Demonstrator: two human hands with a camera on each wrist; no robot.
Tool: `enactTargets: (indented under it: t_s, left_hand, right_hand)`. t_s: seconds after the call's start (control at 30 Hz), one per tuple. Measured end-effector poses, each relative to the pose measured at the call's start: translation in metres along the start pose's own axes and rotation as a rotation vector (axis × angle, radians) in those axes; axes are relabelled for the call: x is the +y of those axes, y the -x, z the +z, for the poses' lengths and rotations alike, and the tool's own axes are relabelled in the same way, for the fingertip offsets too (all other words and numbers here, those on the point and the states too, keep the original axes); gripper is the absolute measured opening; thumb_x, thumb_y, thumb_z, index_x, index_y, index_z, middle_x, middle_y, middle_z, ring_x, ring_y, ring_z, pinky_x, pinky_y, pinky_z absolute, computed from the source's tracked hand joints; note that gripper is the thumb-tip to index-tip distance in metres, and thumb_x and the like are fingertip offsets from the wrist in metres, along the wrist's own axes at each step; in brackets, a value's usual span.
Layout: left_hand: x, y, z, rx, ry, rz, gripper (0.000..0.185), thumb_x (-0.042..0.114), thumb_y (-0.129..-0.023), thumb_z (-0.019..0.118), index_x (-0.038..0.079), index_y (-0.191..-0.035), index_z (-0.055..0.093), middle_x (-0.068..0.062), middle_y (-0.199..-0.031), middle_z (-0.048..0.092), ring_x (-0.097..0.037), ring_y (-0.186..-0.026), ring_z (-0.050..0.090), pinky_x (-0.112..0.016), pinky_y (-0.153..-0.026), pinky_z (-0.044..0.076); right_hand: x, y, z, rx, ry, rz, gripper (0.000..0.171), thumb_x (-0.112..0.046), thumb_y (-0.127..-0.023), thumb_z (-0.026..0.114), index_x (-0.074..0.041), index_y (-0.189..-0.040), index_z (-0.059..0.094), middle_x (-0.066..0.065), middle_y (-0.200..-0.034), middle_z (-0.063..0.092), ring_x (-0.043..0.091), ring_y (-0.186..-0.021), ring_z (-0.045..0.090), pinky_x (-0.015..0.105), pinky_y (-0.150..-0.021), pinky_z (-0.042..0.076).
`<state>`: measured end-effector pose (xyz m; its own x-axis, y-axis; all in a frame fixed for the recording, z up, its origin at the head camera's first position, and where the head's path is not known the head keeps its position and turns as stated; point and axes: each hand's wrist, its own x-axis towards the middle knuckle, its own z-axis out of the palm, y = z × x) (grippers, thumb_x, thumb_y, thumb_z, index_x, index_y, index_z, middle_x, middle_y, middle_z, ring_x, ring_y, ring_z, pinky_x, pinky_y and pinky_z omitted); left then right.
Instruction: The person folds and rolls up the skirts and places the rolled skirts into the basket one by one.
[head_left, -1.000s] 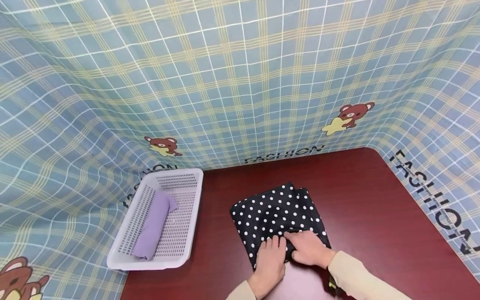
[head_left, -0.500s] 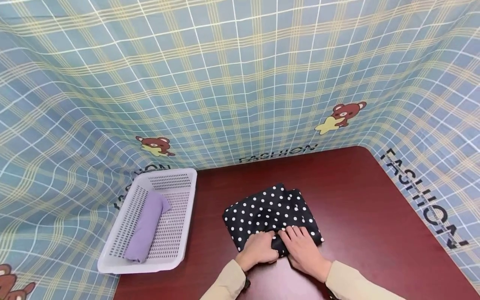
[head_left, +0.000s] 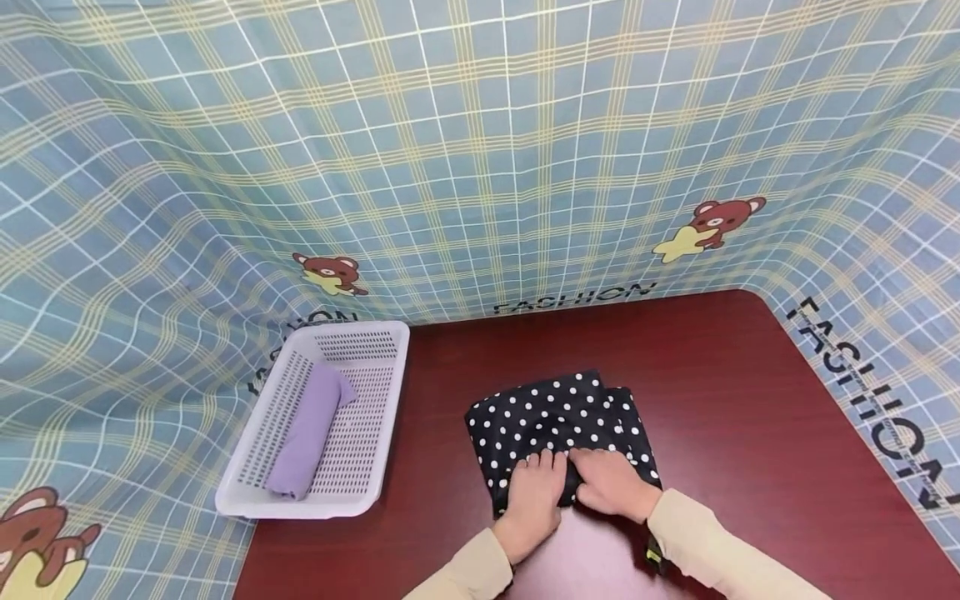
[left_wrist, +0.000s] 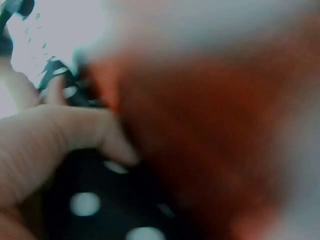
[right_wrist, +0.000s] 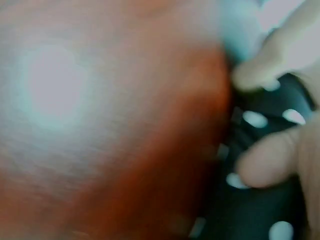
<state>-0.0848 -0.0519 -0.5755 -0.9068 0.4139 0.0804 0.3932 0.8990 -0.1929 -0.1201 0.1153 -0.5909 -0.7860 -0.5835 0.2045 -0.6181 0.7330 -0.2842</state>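
**Rolling the dotted cloth from its near edge**

We see the black cloth with white polka dots [head_left: 558,421] lying folded on the dark red table [head_left: 750,392], right of the white perforated plastic basket [head_left: 375,492]. Our left hand [head_left: 534,498] and right hand [head_left: 611,485] curl their fingers around its near edge. We judge the next move needs an even, tight roll toward the far side.

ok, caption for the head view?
Both hands roll a polka-dot cloth on a red table beside a white basket.
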Motion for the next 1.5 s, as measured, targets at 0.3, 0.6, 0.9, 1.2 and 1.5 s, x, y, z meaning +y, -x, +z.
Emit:
enactTargets:
  t_s: [0.3, 0.6, 0.9, 1.2, 1.5]
  left_hand:
    - [-0.039, -0.028, 0.008, -0.219, 0.387, 0.078, 0.036, 0.034, -0.055, 0.075, 0.023, -0.088, 0.066, 0.007, -0.069, 0.067, -0.011, -0.06, 0.062, -0.027, -0.052, 0.044]
    - [-0.048, -0.031, -0.008, -0.383, 0.517, 0.089, 0.053, 0.039, -0.06, 0.079, 0.025, -0.108, 0.06, 0.007, -0.088, 0.068, -0.01, -0.075, 0.063, -0.024, -0.064, 0.049]
    - [-0.016, -0.028, 0.005, -0.054, 0.137, 0.055, 0.063, 0.058, -0.061, 0.078, 0.02, -0.109, 0.062, 0.004, -0.091, 0.068, -0.015, -0.074, 0.067, -0.029, -0.061, 0.05]
    - [-0.041, -0.053, 0.001, -0.381, 0.487, 0.043, 0.018, 0.036, -0.055, 0.074, 0.029, -0.063, 0.06, 0.012, -0.057, 0.059, -0.009, -0.054, 0.053, -0.025, -0.051, 0.043]
    - [-0.043, -0.039, -0.008, -0.396, 0.431, 0.071, 0.049, 0.046, -0.061, 0.078, 0.026, -0.104, 0.067, 0.007, -0.093, 0.073, -0.013, -0.083, 0.068, -0.029, -0.067, 0.054]
  right_hand:
    - [-0.001, 0.014, -0.003, 0.165, 0.238, -0.208, 0.07, -0.012, -0.059, 0.069, -0.005, -0.128, 0.061, 0.011, -0.122, 0.063, 0.027, -0.105, 0.062, 0.042, -0.087, 0.049]
    - [0.008, 0.001, 0.005, 0.063, 0.204, -0.115, 0.064, -0.02, -0.056, 0.067, -0.008, -0.118, 0.059, 0.006, -0.104, 0.063, 0.028, -0.089, 0.062, 0.043, -0.076, 0.052]
    - [0.03, -0.015, -0.023, -0.329, -0.22, 0.084, 0.051, -0.009, -0.058, 0.061, -0.015, -0.108, 0.063, 0.0, -0.082, 0.069, 0.016, -0.073, 0.065, 0.031, -0.064, 0.053]
    - [-0.003, 0.012, -0.003, 0.185, 0.279, -0.053, 0.074, -0.016, -0.05, 0.075, -0.009, -0.121, 0.059, 0.008, -0.104, 0.061, 0.028, -0.093, 0.059, 0.043, -0.08, 0.048]
    - [-0.002, 0.004, 0.007, 0.081, 0.305, -0.031, 0.075, -0.02, -0.05, 0.076, -0.004, -0.121, 0.059, 0.013, -0.104, 0.065, 0.033, -0.093, 0.063, 0.047, -0.08, 0.049]
